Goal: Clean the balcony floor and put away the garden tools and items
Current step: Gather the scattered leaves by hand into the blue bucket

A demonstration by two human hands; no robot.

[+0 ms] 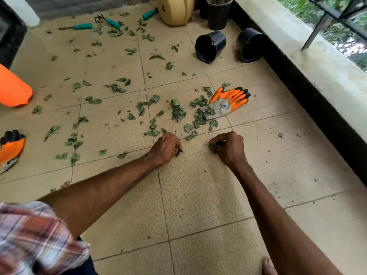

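Note:
Green leaves (178,112) lie scattered over the beige tiled balcony floor (198,195). My left hand (165,148) is low on the floor, its fingers closed around a few leaves. My right hand (228,148) is beside it, also closed on a small bunch of leaves. An orange and grey garden glove (226,103) lies just beyond my hands among the leaves. A second glove (11,149) lies at the left edge. Three green-handled hand tools lie at the far end: one (82,26), a small rake (111,22) and another (150,14).
Two black pots lie tipped over at the far right, one (210,46) and the other (250,45), near an upright black pot (218,14) and a tan container (175,10). An orange object (13,90) sits at left. A low wall (317,76) bounds the right side.

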